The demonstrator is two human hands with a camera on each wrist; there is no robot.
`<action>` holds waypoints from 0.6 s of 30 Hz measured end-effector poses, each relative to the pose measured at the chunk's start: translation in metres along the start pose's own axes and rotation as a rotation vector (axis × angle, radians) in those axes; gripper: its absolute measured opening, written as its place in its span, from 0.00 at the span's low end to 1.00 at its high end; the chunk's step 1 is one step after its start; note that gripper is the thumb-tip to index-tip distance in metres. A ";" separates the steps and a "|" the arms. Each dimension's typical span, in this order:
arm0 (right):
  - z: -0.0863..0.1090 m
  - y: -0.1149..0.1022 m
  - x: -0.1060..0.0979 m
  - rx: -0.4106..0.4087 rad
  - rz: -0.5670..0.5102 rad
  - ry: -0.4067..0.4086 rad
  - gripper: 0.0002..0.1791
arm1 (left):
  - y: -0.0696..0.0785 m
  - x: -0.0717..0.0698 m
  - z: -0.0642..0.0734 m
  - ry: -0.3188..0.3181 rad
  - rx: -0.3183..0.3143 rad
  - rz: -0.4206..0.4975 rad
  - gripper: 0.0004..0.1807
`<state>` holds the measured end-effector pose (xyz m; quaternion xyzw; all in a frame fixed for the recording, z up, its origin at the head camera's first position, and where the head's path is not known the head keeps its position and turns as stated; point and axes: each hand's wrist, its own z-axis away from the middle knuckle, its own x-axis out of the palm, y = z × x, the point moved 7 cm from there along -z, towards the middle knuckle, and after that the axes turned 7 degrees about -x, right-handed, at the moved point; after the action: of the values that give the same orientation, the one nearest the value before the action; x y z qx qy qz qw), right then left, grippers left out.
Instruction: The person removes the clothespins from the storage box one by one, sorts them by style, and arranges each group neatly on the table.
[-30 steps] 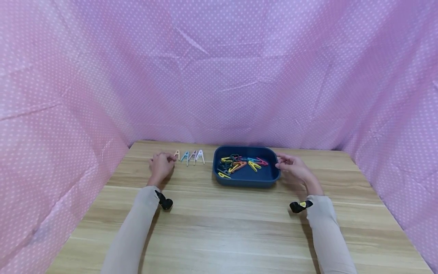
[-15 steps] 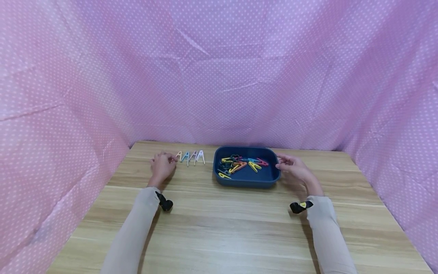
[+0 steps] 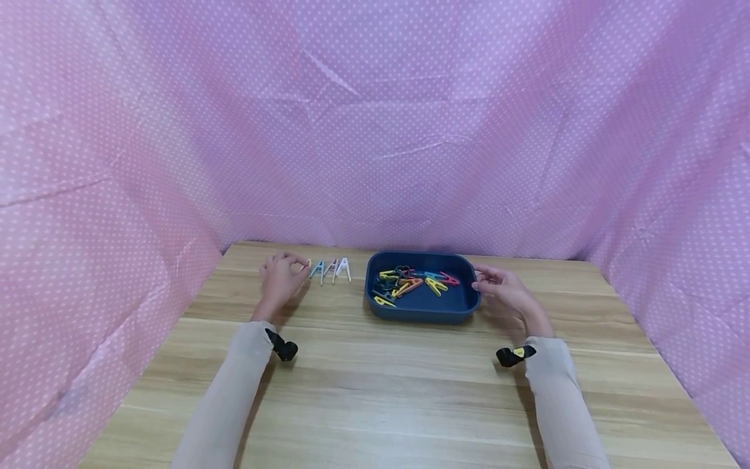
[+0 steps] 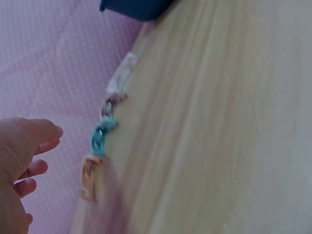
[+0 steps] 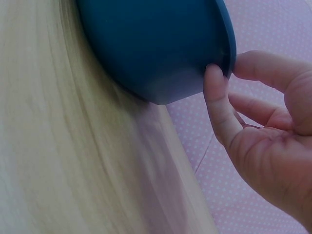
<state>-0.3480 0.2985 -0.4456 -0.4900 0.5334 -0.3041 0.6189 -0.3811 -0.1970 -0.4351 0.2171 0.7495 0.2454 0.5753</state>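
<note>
Head view first, going left to right: the left hand (image 3: 282,280) lies over the far left part of the counter (image 3: 387,391), its fingertips at the peach clip (image 4: 89,178) and partly hiding it. In the left wrist view the fingers are loosely bent and a little apart, with nothing visible between them; whether they touch that clip I cannot tell. Next come the blue clip (image 3: 319,265), the mauve clip (image 3: 333,266) and the white clip (image 3: 344,263), so four make a short row left of the tray (image 3: 422,315). I judge the sorting to be at an early stage: these four are laid out, while more clips, among them an orange clip (image 3: 410,285), a yellow clip (image 3: 434,284) and a red clip (image 3: 448,279), lie jumbled in the tray. At its right end the right hand (image 3: 506,288) pinches the rim, thumb inside, a finger outside.

The row clips are slim A-shapes, apparently plastic, legs pointing near. The counter has pale, streaky wood grain. The tray is smooth, dark blue and round-cornered. Behind everything hangs creased pink cloth (image 3: 375,130) with white dots.
</note>
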 end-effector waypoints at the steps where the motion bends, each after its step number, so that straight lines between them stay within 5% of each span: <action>1: 0.000 0.000 0.000 -0.001 -0.007 0.002 0.33 | 0.004 -0.001 0.000 0.006 0.015 0.005 0.11; 11: -0.001 0.004 -0.002 0.007 -0.029 0.005 0.33 | 0.061 0.000 0.003 -0.011 0.129 0.043 0.18; 18: -0.003 0.004 -0.002 -0.006 -0.014 0.003 0.33 | 0.114 0.019 0.012 -0.076 0.260 0.002 0.19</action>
<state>-0.3515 0.3003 -0.4483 -0.4949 0.5318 -0.3076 0.6146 -0.3693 -0.0947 -0.3815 0.2999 0.7525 0.1384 0.5698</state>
